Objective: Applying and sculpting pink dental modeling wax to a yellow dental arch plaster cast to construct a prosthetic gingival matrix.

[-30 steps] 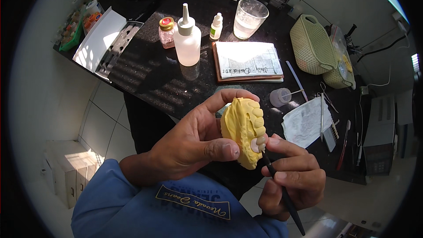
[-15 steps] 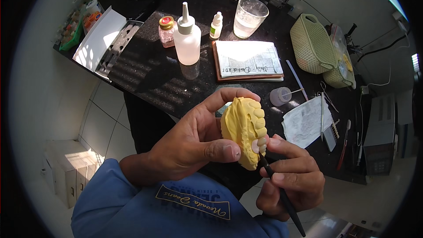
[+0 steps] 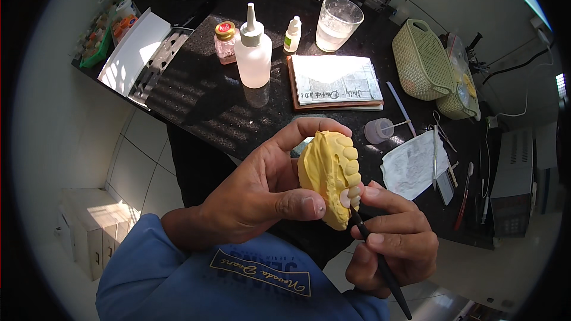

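Observation:
A yellow dental cast [image 3: 324,169] is held up in front of my chest, gripped by my left hand [image 3: 256,193] between thumb and fingers. Its row of teeth faces right. Low on that row sit several paler, tooth-coloured pieces [image 3: 355,192] with a pinkish-white patch [image 3: 345,198] beside them. My right hand [image 3: 401,235] is closed round a slim black-handled tool [image 3: 389,282]. The tool's upper end meets the cast just below the pale teeth; its tip is hidden there. My right index finger reaches up to the pale teeth and seems to touch them.
On the dark countertop [image 3: 208,113] stand a squeeze bottle [image 3: 253,62], a pink jar [image 3: 225,47], a dropper bottle [image 3: 292,35] and a glass of liquid [image 3: 336,27]. A notebook [image 3: 336,80], small cup [image 3: 379,131], cloth [image 3: 410,163] and green baskets [image 3: 419,62] lie further right.

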Available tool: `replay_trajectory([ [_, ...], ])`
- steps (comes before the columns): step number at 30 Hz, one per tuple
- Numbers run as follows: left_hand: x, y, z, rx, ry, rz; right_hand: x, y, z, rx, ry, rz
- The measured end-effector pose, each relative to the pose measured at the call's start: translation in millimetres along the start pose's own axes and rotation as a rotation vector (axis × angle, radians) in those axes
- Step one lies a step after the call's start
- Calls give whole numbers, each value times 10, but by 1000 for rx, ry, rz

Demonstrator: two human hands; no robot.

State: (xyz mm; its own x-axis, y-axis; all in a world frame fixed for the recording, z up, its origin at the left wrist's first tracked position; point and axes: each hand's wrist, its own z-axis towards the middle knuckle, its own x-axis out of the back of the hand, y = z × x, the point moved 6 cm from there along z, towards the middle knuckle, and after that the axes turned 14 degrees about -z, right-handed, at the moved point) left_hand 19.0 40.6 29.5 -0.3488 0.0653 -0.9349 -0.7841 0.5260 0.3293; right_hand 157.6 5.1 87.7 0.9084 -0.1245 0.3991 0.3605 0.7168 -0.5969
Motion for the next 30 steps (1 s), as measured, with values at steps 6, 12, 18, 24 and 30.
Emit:
replay_trajectory([
  [6, 66, -3, 11, 18, -133, -13, 2, 18, -31, -36, 56, 44],
  [12, 40, -1, 8, 26, -268, -12, 17, -9, 13, -10, -1, 13],
  [18, -36, -5, 11, -3, -143, 1, 11, 10, 4, -12, -5, 23],
  [24, 49, 11, 25, -7, -161, 7, 21, 13, -4, -15, 7, 33],
  [30, 24, 9, 17, -15, -292, -9, 16, -4, 19, -14, -17, 5],
])
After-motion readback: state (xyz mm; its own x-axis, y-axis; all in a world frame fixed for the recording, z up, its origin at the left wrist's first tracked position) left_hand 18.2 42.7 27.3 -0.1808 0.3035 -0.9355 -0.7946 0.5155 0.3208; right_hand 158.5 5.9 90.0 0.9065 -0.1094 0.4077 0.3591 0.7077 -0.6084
